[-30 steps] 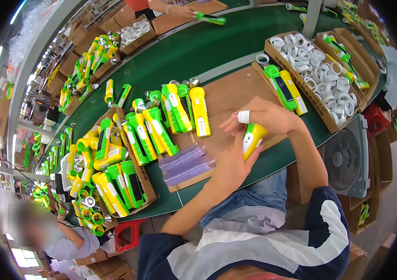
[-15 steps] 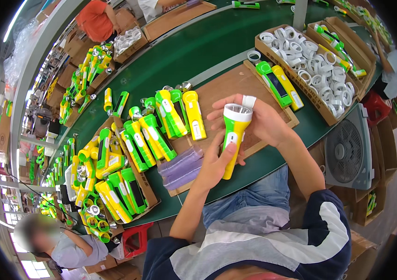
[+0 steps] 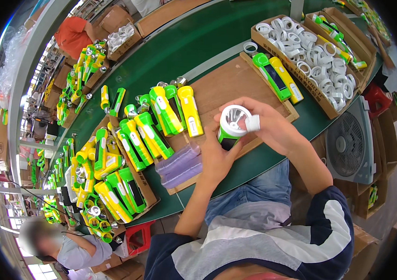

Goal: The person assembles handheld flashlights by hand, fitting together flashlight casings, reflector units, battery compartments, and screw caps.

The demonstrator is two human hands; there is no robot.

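Note:
A flashlight (image 3: 232,116) with a white head ring and a green body is tilted so that its shiny reflector faces up toward me. My left hand (image 3: 219,156) is wrapped round its body, below the head. Curled around the far side of the head is my right hand (image 3: 273,128), its thumb across the reflector's edge. A white band (image 3: 253,123) encircles that thumb. The lower end of the flashlight is hidden by my left hand. Beneath both hands lies a brown wooden board (image 3: 222,91). Beside my left hand is a purple translucent plastic bundle (image 3: 180,165).
Green and yellow flashlights (image 3: 163,109) lie left of the board; more fill a cardboard box (image 3: 149,186). Two more (image 3: 278,77) rest at its right edge. A box of white rings (image 3: 301,56) stands far right, above a grey fan (image 3: 348,144). Another person (image 3: 82,249) sits lower left.
The flashlight has turned from upright, yellow side showing, to head toward me with a green and black side showing. My right hand has closed in on its head.

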